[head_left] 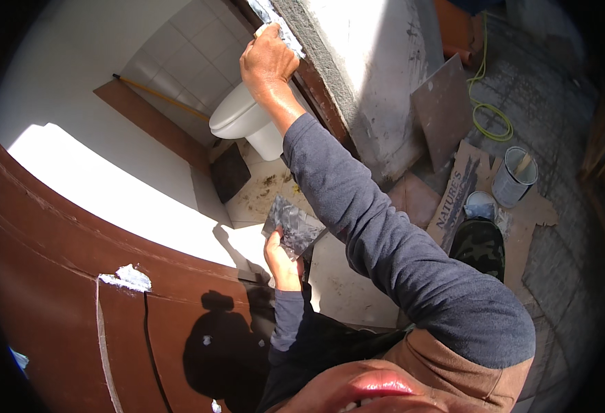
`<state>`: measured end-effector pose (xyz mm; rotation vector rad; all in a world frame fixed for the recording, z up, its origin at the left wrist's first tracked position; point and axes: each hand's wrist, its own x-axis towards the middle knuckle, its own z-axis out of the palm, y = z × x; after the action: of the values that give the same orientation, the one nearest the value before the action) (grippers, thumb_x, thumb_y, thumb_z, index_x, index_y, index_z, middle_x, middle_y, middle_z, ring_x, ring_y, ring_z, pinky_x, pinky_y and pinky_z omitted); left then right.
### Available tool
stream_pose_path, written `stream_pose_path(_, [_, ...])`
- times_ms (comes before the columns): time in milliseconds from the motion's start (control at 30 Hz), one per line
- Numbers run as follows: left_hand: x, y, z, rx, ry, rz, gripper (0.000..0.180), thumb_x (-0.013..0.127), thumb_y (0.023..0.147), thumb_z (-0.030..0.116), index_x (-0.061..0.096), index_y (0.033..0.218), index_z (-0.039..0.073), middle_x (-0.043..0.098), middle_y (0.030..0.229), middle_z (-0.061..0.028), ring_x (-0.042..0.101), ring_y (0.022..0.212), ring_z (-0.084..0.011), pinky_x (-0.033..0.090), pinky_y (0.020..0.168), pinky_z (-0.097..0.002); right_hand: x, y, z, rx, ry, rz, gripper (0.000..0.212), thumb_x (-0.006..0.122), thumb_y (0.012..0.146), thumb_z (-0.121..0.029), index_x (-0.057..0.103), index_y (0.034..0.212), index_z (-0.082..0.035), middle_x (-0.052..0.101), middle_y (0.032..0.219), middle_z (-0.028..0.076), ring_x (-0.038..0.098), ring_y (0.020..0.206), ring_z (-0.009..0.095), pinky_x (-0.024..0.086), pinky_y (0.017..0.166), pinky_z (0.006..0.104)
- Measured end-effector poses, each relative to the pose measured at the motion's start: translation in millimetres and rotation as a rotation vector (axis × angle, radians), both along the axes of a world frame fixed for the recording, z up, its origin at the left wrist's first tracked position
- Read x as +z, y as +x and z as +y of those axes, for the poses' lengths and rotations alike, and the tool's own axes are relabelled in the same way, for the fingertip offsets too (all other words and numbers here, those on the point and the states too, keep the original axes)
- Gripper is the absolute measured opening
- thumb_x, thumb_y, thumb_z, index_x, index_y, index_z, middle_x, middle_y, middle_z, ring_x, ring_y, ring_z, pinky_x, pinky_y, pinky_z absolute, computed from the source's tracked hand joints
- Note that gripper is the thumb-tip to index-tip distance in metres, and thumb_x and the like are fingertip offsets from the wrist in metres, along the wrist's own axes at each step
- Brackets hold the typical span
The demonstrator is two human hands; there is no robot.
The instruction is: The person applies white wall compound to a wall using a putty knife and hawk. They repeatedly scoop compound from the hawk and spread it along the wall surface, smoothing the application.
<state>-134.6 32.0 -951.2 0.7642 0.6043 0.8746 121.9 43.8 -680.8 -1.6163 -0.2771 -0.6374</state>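
Observation:
My right hand [269, 60] is raised at the top, closed around a small pale thing mostly hidden by the fingers. It presses at the door frame [307, 74], where white filler [285, 31] is smeared along the edge of the rough grey wall. Lower down, my left hand [283, 261] grips a thin, square grey plate [294, 226] smeared with filler, its thumb lying on the face. Beside that hand stands a brown door [178, 323] with a white patch of filler [129, 277] on it.
Behind the frame are a white toilet [237, 117], a brown board [154, 124] and a yellow stick [165, 98]. At right, a paint can [514, 177] with a brush and a small tub [480, 205] stand on cardboard [462, 180] near my shoe [478, 246]. A yellow-green hose [490, 122] lies beyond.

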Motion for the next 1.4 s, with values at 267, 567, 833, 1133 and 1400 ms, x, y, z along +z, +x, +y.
stream_pose_path(267, [1.4,1.4,-4.2,0.080,0.010,0.127,0.033,0.057,0.095,0.018,0.064,0.118,-0.004,0.067,0.116,-0.0126,0.068,0.100,-0.0262,0.055,0.088,-0.0380,-25.4,-3.0,-23.3,0.003,0.028,0.023,0.024,0.059,0.092,-0.019,0.057,0.101,0.004,0.071,0.075,0.020,0.072,0.073,0.039,0.054,0.070,0.0526])
stream_pose_path(567, [2.5,1.9,-2.1,0.081,-0.010,0.067,0.030,0.059,0.093,0.014,0.064,0.117,-0.003,0.069,0.110,-0.0122,0.069,0.096,-0.0256,0.056,0.085,-0.0373,-2.5,-6.7,-13.5,0.096,0.014,-0.169,0.023,0.062,0.090,-0.017,0.057,0.102,0.001,0.070,0.072,0.019,0.072,0.068,0.038,0.055,0.065,0.0508])
stream_pose_path(833, [10.6,0.0,-10.1,-0.001,-0.017,0.000,0.021,0.060,0.093,0.009,0.064,0.111,0.000,0.070,0.105,-0.0111,0.070,0.092,-0.0257,0.058,0.084,-0.0401,-0.8,-8.7,-20.6,0.111,-0.218,-0.188,0.039,0.062,0.087,-0.016,0.056,0.120,0.003,0.071,0.092,0.022,0.072,0.077,0.038,0.055,0.067,0.0500])
stream_pose_path(1133, [11.6,-4.2,-11.7,-0.052,-0.034,-0.163,0.023,0.062,0.091,0.005,0.063,0.114,0.001,0.070,0.106,-0.0109,0.072,0.094,-0.0246,0.061,0.082,-0.0394,-9.8,93.5,-60.2,-0.046,-0.253,-0.846,0.033,0.058,0.091,-0.011,0.065,0.123,-0.015,0.073,0.097,0.008,0.071,0.076,0.029,0.055,0.058,0.0406])
stream_pose_path(1400, [10.6,2.6,-10.3,-0.057,-0.061,-0.180,0.024,0.059,0.094,0.006,0.063,0.116,-0.001,0.071,0.109,-0.0110,0.071,0.096,-0.0230,0.059,0.083,-0.0369,-59.2,80.4,-74.5,0.029,-0.507,-0.861,0.035,0.054,0.093,-0.010,0.067,0.125,-0.013,0.074,0.101,0.008,0.073,0.079,0.028,0.056,0.061,0.0388])
